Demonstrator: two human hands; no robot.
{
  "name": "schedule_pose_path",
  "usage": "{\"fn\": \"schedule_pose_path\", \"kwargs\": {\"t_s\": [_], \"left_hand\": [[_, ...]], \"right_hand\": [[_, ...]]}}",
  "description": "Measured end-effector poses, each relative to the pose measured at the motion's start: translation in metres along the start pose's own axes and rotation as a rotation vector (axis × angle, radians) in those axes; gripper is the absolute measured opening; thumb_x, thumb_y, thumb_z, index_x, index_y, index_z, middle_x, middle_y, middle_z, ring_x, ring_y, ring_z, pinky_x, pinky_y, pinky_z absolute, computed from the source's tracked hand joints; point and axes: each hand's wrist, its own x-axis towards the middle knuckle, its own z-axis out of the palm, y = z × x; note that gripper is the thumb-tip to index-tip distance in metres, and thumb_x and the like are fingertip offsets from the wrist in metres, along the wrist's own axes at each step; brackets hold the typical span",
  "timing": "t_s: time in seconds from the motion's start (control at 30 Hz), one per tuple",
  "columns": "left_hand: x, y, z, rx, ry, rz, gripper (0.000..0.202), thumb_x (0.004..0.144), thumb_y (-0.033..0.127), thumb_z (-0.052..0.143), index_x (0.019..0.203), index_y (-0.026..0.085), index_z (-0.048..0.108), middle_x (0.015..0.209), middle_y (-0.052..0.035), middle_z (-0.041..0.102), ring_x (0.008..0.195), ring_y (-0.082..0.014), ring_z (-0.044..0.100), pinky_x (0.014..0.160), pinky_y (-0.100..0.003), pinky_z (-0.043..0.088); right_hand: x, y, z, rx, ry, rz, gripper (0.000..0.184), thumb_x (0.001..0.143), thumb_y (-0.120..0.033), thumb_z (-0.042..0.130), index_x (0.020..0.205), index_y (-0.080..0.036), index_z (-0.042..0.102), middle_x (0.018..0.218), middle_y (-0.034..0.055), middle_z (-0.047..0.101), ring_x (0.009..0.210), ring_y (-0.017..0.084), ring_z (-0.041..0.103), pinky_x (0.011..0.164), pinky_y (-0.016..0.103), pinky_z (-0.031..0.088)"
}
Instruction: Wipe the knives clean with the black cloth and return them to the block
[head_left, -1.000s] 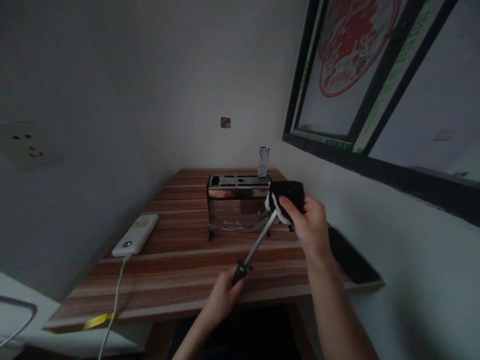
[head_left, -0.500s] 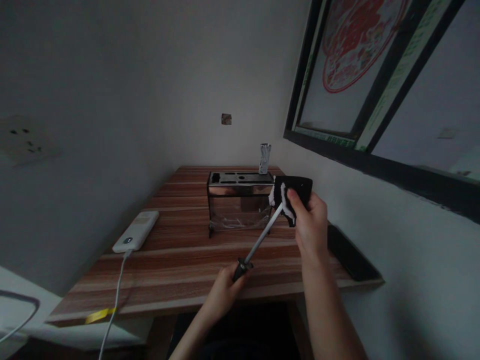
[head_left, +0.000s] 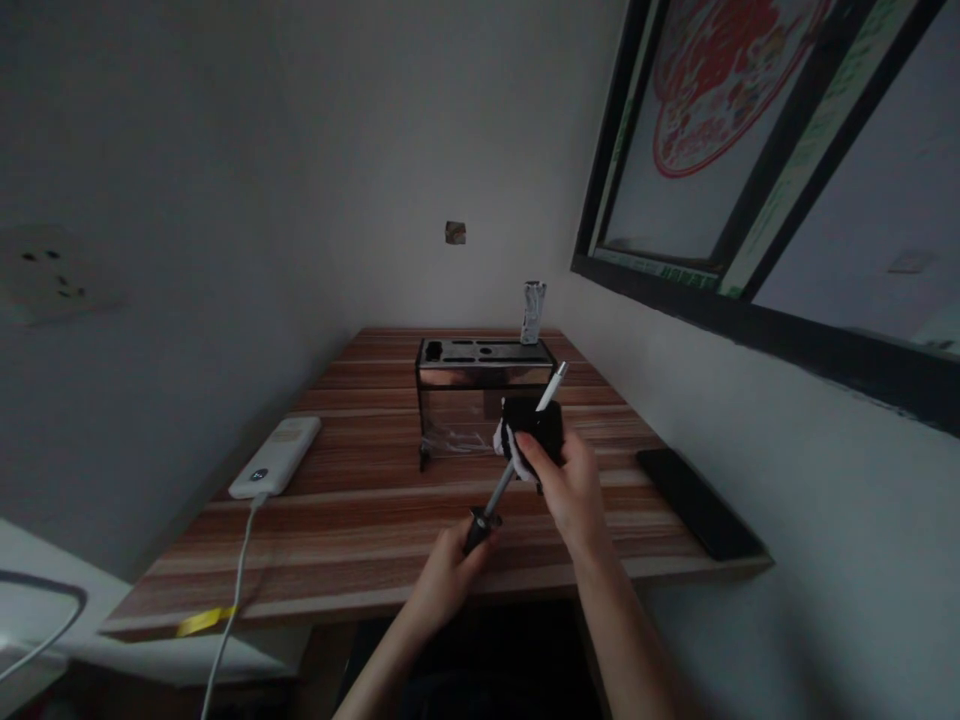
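- Front table edge: it crosses the lower part of the frame, and the left hand [head_left: 444, 578] is in front of it, closed around the dark handle [head_left: 477, 530] of a honing rod [head_left: 501, 490].
- The rod slants from lower centre toward the upper right, with its pale tip in front of the right end of a clear-sided knife block [head_left: 487, 376].
- Right hand [head_left: 574, 490]: just right of centre, thumb on top, pinching a black cloth [head_left: 541, 425] with a white edge against the rod; the shaft is hidden there and shows on 2 sides of the cloth.
- Room: striped wood stretches left of the 2 hands to a white power bank [head_left: 277, 457], and right of them to a flat black slab [head_left: 701, 505] at the right table edge.
- Power bank's cable [head_left: 238, 570]: drops over the front edge at lower left, beside a yellow strip [head_left: 199, 622].
- Surface: the wooden table [head_left: 360, 520] narrows toward the back; 1 silvery upright piece [head_left: 533, 313] stands at the block's right end.
- Room around: grey walls, a socket [head_left: 52, 270] at far left, a small square patch [head_left: 455, 232] above the block, a dark frame [head_left: 787, 325] at upper right.
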Motion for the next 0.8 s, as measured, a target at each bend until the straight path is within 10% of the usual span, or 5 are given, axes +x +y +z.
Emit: {"fn": "schedule_pose_path", "kwargs": {"t_s": [0.8], "left_hand": [[0.002,0.000,0.000,0.005,0.030,0.007,0.023,0.080,0.028,0.048,0.081,0.011,0.064,0.076,-0.0045,0.067,0.074,-0.0200,0.056,0.071,-0.026,0.044]], "right_hand": [[-0.046,0.028,0.013,-0.203,-0.168,0.120,0.037,0.072,-0.028,0.070,0.106,-0.018,0.061,0.098,0.0103,0.073,0.093,0.028,0.067,0.084,0.039,0.052]]}}
